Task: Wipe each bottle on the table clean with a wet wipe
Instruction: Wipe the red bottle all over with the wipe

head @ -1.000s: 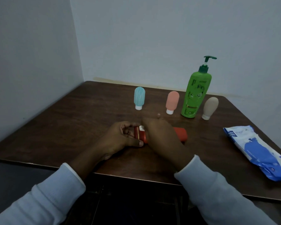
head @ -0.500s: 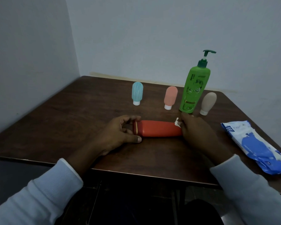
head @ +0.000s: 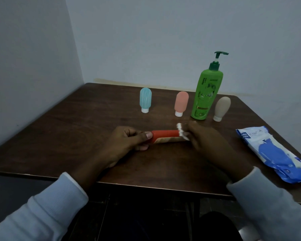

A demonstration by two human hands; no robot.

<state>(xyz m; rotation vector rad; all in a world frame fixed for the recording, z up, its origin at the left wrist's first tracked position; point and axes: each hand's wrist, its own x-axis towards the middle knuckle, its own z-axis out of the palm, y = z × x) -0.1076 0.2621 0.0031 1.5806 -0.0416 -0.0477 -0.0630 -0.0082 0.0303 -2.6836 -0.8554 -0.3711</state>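
Wiping one end of an orange-red plastic bottle [head: 165, 134] laid on its side.

Lying across the near middle of the dark wooden table [head: 94, 119], pinched at the left end between thumb and curled fingers of the left hand [head: 127, 145], probably to stop rolling and to turn fresh surface upward. Rubbed at the other end with a bunched white wet wipe [head: 182, 132], gripped in the curled fingers of the right hand [head: 203, 138]. Behind, upright in a row: pale blue squeeze bottle [head: 145, 100], pink squeeze bottle [head: 181, 103], tall green pump bottle [head: 206, 94], beige squeeze bottle [head: 221, 107]. Off to the right, a blue-and-white wipe pack [head: 274, 153]. Nothing blocking the stroke; worth minding the green one, just beyond the right knuckles.
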